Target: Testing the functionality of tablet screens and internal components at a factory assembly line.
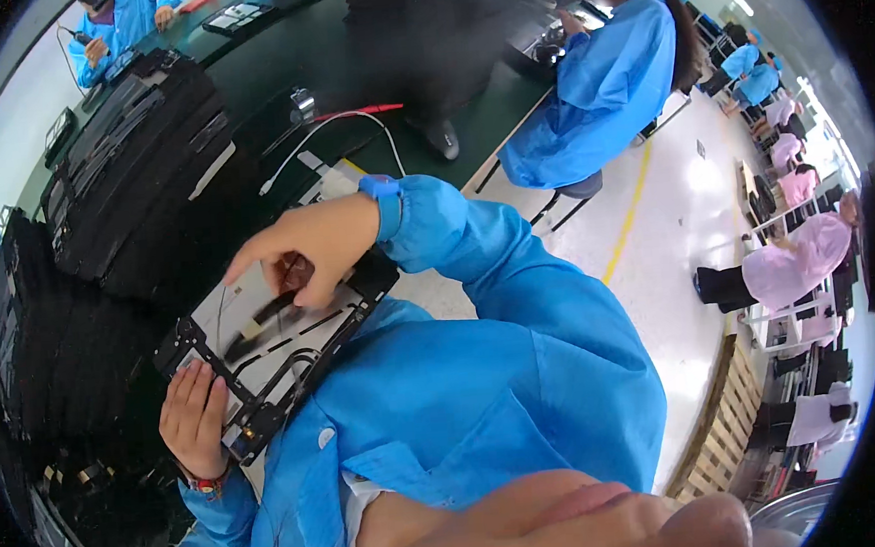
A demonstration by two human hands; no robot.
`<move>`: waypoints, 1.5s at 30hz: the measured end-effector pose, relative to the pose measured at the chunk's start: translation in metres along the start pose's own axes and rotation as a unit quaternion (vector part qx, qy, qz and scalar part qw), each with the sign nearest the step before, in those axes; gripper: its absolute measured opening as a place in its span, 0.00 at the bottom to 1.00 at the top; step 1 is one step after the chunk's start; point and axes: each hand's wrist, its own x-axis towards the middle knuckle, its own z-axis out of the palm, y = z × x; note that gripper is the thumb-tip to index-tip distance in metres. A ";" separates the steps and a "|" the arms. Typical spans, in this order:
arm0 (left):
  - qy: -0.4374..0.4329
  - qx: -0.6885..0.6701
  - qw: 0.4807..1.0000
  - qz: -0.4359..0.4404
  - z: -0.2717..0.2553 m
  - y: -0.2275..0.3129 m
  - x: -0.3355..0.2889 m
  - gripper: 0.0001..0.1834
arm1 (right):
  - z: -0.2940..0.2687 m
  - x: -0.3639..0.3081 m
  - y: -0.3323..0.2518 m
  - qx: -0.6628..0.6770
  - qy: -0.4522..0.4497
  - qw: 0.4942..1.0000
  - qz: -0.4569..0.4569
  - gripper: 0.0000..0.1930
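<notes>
In front of my body lies an opened electronic device housing [291, 335], with a black frame, silver-grey panels and dark cables along its near side. My left hand [194, 419] rests on its left end, fingers stretched out flat over the frame; the thumb is hidden. Above the panels, my right hand [311, 246] is closed round a slim black hand tool [260, 324]. The tool is smeared by motion and slants down toward the housing's left part, so its exact kind and any contact cannot be made out. A blue band [385, 204] circles my right wrist.
Stacks of black housings [135, 162] crowd the dark green table's left side. A white cable [333, 119] and a red-handled tool [362, 110] lie beyond the device. A co-worker in blue [607, 93] sits at the far right; a wooden pallet [717, 422] stands on the floor.
</notes>
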 end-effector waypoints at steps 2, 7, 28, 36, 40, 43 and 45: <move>0.018 -0.044 0.998 -0.049 -0.002 0.000 0.000 0.09 | -0.003 -0.005 0.006 0.196 0.067 0.977 -0.056 0.36; 0.076 -0.255 0.937 -0.227 0.000 -0.016 -0.026 0.10 | -0.004 -0.007 0.049 0.469 0.144 0.843 -0.222 0.33; -0.017 -0.651 0.475 -0.592 0.043 -0.076 -0.076 0.30 | 0.048 0.003 0.117 0.279 0.425 0.851 0.132 0.10; -0.151 -0.386 0.535 -0.736 0.036 -0.084 -0.074 0.37 | 0.050 0.004 0.104 0.236 0.434 0.852 0.172 0.09; -0.220 -0.293 0.568 -0.737 0.024 -0.064 -0.039 0.20 | 0.053 0.007 0.101 0.153 0.464 0.860 0.151 0.08; -0.257 -0.307 0.691 -0.602 0.007 -0.065 -0.050 0.25 | 0.057 0.019 0.114 0.123 0.475 0.862 0.125 0.08; -0.270 -0.313 0.744 -0.525 0.004 -0.075 -0.072 0.30 | 0.060 0.026 0.118 0.104 0.476 0.866 0.115 0.09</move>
